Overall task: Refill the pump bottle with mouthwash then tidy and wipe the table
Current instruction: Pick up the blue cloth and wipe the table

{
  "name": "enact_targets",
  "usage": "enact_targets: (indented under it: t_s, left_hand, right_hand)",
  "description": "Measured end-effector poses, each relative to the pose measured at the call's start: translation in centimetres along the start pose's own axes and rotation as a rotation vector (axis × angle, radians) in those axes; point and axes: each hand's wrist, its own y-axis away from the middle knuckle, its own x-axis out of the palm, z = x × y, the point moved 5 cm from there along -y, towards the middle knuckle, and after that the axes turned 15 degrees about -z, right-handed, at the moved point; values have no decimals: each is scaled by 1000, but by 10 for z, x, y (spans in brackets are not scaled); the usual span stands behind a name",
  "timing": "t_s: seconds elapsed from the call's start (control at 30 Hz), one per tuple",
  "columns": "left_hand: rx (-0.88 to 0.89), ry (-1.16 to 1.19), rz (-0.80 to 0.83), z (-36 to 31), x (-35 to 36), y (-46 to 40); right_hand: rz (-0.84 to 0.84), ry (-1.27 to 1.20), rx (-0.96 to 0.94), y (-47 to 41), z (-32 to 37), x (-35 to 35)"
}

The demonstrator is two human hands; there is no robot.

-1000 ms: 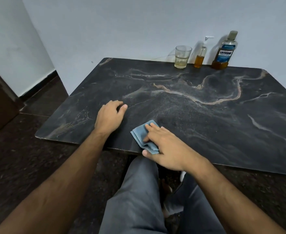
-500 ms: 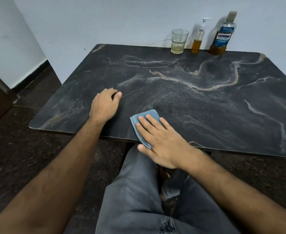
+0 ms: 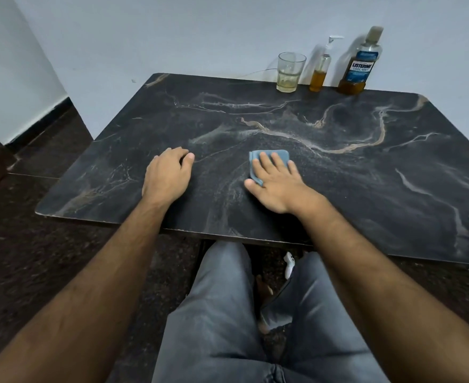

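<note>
I'm wiping: my right hand (image 3: pixel 279 186) presses the cloth (image 3: pixel 269 157) flat mid-desk (image 3: pixel 366 175), fingers straight. My left hand (image 3: pixel 167 175) rests loosely curled, holding nothing. Pump bottle (image 3: pixel 319 70) stands far right. Next, I'd sweep the unwiped right side.

Single head cam, fwd and down over table (image 3: pixel 338 189), close.

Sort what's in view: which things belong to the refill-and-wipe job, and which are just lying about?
Job: blue cloth under right hand, pump bottle, mouthwash bottle, table.
Lying about: glass, white object on the floor.
</note>
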Motion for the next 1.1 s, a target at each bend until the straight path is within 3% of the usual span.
enact_targets:
  t_s: [0.13,0.27,0.43,0.57,0.7,0.87,0.97,1.1]
  left_hand:
    - [3,-18,8,-3,-1,0]
    - [-8,-32,15,0,1,1]
    - [74,-95,51,1,9,-2]
    - [160,-234,124,2,20,-5]
    - [182,-335,212,8,30,-7]
    - [201,-404,326,11,34,-11]
    - [209,-425,374,15,34,-18]
    - [201,-438,361,18,37,-20]
  right_hand:
    - [-24,-19,-147,18,45,1]
    - [-40,-19,-239,73,33,-1]
    - [0,18,60,50,-59,-10]
    - [-15,31,127,2,-64,-7]
    - [-42,-11,17,-17,-10,-2]
    - [-94,-20,-201,26,43,1]
    - [-88,-38,-279,64,38,-3]
    - [-68,-38,-181,65,7,-4]
